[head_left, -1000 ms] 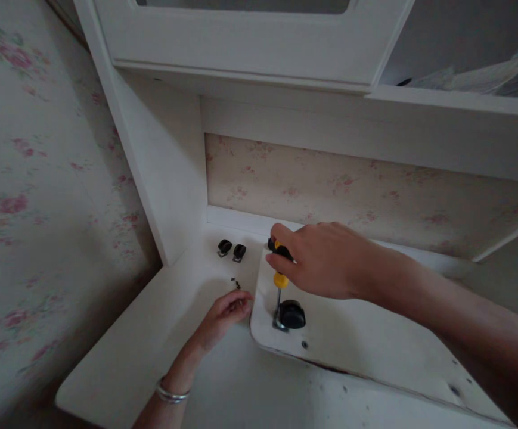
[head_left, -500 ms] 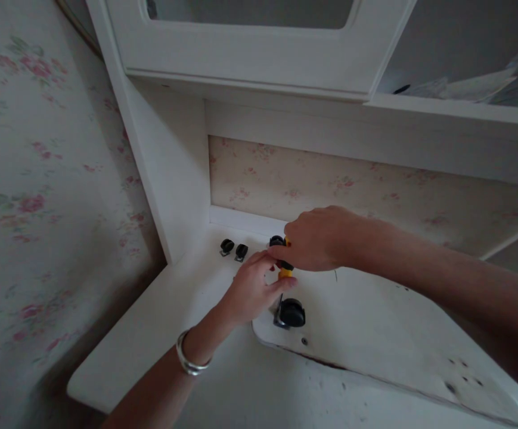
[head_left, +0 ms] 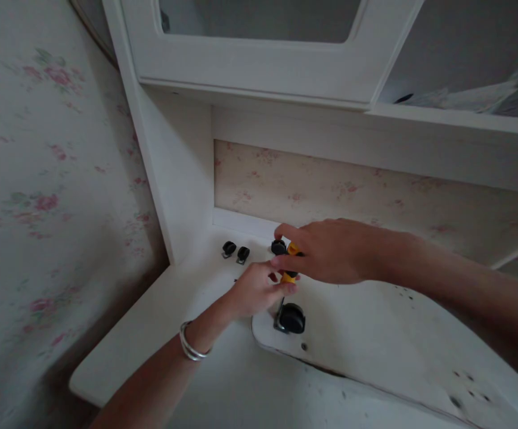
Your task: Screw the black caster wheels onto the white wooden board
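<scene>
A screwdriver (head_left: 289, 277) with a yellow and black handle stands nearly upright, its thin shaft reaching down to the metal plate of a black caster wheel (head_left: 292, 319). My left hand (head_left: 256, 290), a silver bangle (head_left: 191, 344) at its wrist, has fingers and thumb closed around the lower handle. From the right, my right hand (head_left: 334, 250) holds the upper handle between thumb and fingers, with the index finger raised and curved. The caster sits near the rounded corner of a white board (head_left: 352, 333). Just behind the hands, another black caster (head_left: 279, 247) is partly visible.
Two small casters (head_left: 236, 252) lie on the white desk (head_left: 151, 333) to the left. A cabinet (head_left: 250, 65) overhangs the desk, with plastic wrapping (head_left: 477, 98) on its right shelf. Floral wallpaper (head_left: 39, 208) covers the left wall. Holes (head_left: 471, 387) mark the board's right end.
My right hand has shifted slightly right, and its index finger has lifted, showing more of the yellow handle. My left hand keeps its hold. The view has tilted a little.
</scene>
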Available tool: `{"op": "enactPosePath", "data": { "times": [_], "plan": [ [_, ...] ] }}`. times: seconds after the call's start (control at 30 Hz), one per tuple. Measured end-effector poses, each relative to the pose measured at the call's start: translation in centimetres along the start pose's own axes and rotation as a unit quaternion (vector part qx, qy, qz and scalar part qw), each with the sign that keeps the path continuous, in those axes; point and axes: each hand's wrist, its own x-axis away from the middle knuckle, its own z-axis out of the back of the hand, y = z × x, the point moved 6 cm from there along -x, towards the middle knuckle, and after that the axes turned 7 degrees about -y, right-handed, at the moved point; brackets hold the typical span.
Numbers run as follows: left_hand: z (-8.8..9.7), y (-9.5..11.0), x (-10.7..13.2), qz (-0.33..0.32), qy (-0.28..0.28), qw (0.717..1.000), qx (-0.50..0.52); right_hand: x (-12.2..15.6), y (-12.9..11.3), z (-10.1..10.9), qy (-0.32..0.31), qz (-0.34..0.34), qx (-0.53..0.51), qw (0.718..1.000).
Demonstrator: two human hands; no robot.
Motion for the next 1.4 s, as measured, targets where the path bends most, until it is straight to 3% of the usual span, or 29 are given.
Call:
{"op": "enactPosePath", "data": {
  "times": [0.1,0.23,0.4,0.57,0.73,0.9,1.07,1.13,1.23,1.3,1.4],
  "plan": [
    [-0.2,0.6,-0.1,-0.024,-0.033,0.998,0.056,0.3,-0.3,-0.1,-0.019,0.018,0.009,1.0],
    [0.8,0.8,0.0,0.0,0.045,0.999,-0.02,0.5,0.3,0.2,0.015,-0.043,0.064,0.997],
    [0.2,1.1,0.1,-0.033,-0.03,0.995,0.086,0.8,0.1,-0.6,-0.027,0.041,-0.067,0.997],
    [0.4,0.9,0.1,-0.008,0.016,1.0,0.02,1.1,1.0,-0.4,0.017,-0.062,0.059,0.996],
    [-0.1,1.3,0.0,-0.041,-0.039,0.996,0.068,1.6,0.1,-0.6,-0.018,0.019,-0.031,0.999],
    [0.0,0.8,0.1,-0.015,-0.021,1.0,0.015,1.3,0.7,-0.3,-0.007,-0.067,0.064,0.996],
    [0.0,0.8,0.2,-0.016,-0.061,0.997,0.046,1.1,-0.2,-0.8,-0.037,0.028,-0.047,0.998],
    [0.0,0.9,0.2,-0.029,-0.063,0.995,0.075,0.9,0.0,-0.7,-0.014,0.004,0.005,1.0],
    [0.4,0.5,0.1,-0.015,-0.014,0.998,0.064,0.9,0.4,-0.6,0.004,-0.054,0.068,0.996],
    [0.5,0.4,0.1,-0.005,-0.002,0.999,0.054,1.1,0.2,-0.8,-0.019,-0.032,0.013,0.999],
    [0.2,0.8,0.2,-0.021,-0.031,0.997,0.068,1.2,-0.1,-1.1,-0.049,0.017,-0.055,0.997]
  ]
}}
